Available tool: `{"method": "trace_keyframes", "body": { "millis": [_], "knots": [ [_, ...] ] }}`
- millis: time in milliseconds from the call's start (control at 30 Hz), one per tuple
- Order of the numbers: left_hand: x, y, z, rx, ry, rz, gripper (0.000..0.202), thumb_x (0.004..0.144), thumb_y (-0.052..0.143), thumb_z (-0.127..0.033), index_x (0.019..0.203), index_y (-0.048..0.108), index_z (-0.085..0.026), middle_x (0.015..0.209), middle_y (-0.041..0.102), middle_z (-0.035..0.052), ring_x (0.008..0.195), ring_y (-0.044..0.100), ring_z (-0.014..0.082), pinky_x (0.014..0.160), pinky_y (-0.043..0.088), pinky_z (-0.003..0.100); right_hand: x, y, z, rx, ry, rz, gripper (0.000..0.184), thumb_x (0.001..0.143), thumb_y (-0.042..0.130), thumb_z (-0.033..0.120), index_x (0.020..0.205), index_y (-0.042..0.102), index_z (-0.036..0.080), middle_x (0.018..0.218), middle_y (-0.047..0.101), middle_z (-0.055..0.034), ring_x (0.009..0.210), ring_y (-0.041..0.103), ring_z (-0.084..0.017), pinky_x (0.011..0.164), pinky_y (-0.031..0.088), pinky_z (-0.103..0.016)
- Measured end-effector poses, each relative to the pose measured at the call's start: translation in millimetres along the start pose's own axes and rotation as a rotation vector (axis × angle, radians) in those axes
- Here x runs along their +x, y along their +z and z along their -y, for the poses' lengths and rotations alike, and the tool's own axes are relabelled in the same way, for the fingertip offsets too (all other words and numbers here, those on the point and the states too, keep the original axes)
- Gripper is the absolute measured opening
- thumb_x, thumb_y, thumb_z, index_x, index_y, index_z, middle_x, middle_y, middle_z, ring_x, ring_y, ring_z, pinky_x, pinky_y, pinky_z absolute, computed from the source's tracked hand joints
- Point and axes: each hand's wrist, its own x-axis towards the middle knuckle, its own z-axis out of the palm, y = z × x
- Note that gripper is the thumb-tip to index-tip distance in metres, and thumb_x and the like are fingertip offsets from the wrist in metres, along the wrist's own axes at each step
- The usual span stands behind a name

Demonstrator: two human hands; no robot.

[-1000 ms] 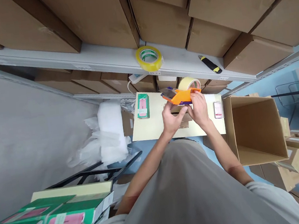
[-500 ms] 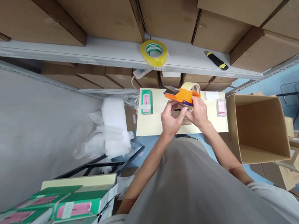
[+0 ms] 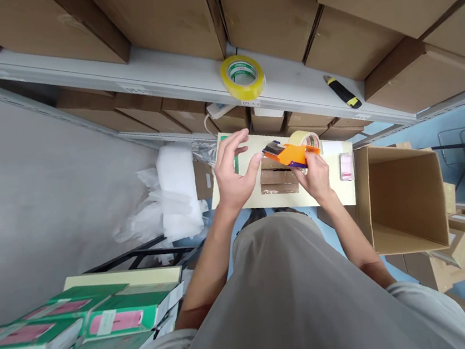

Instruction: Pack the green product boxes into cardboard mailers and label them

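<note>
My right hand (image 3: 315, 176) is closed around an orange and purple tape dispenser (image 3: 293, 154), which carries a roll of pale tape (image 3: 306, 138). The dispenser's dark end points left, above a small brown cardboard box (image 3: 278, 180) with shiny clear tape on it. My left hand (image 3: 235, 177) is raised to the left of the dispenser, thumb and fingers spread, with nothing visible in it. Behind that hand stands a green box (image 3: 236, 164), mostly hidden by the fingers.
A pale table (image 3: 252, 199) lies under my hands. An open carton (image 3: 405, 199) stands at its right, a white foam roll (image 3: 179, 192) at its left. On the shelf (image 3: 285, 84) ahead are yellow tape (image 3: 243, 78) and a box cutter (image 3: 343, 92). Several green boxes (image 3: 118, 316) sit lower left.
My left hand has left the dispenser, moved left and opened in front of the green box. The dispenser has shifted slightly right in my right hand, uncovering more of the brown box.
</note>
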Motion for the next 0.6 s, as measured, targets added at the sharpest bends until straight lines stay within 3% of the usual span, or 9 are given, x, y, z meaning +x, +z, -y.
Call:
{"method": "trace_keyframes", "body": {
  "millis": [133,300,600],
  "knots": [
    [16,-12.7,-2,0.155,0.161,0.116,0.033,0.106,0.079,-0.053,0.133,0.082,-0.034,0.134,0.080,0.0090,0.128,0.074,0.0313,0.115,0.060,0.053,-3,-8,-9,-0.016,-0.045,0.033,0.024,0.106,0.068,0.034,0.125,0.067,0.020,0.109,0.081,-0.0179,0.105,0.078,-0.038,0.090,0.068,-0.053],
    [18,-8.4,1,0.202,0.218,0.225,0.019,0.109,0.076,-0.049,0.115,0.085,-0.034,0.116,0.083,0.0056,0.111,0.075,0.0280,0.107,0.059,0.051,-3,-15,-13,-0.069,-0.118,0.023,0.016,0.105,0.066,0.030,0.119,0.070,0.024,0.103,0.082,-0.0136,0.105,0.079,-0.037,0.100,0.069,-0.058],
    [7,-9.8,3,0.188,0.247,0.189,0.016,0.108,0.078,-0.048,0.107,0.087,-0.034,0.103,0.083,0.0040,0.096,0.075,0.0248,0.097,0.061,0.048,-2,-26,-12,-0.044,-0.198,0.097,0.015,0.110,0.064,0.029,0.122,0.071,0.023,0.106,0.084,-0.0124,0.102,0.080,-0.033,0.104,0.068,-0.057]
  ]
}}
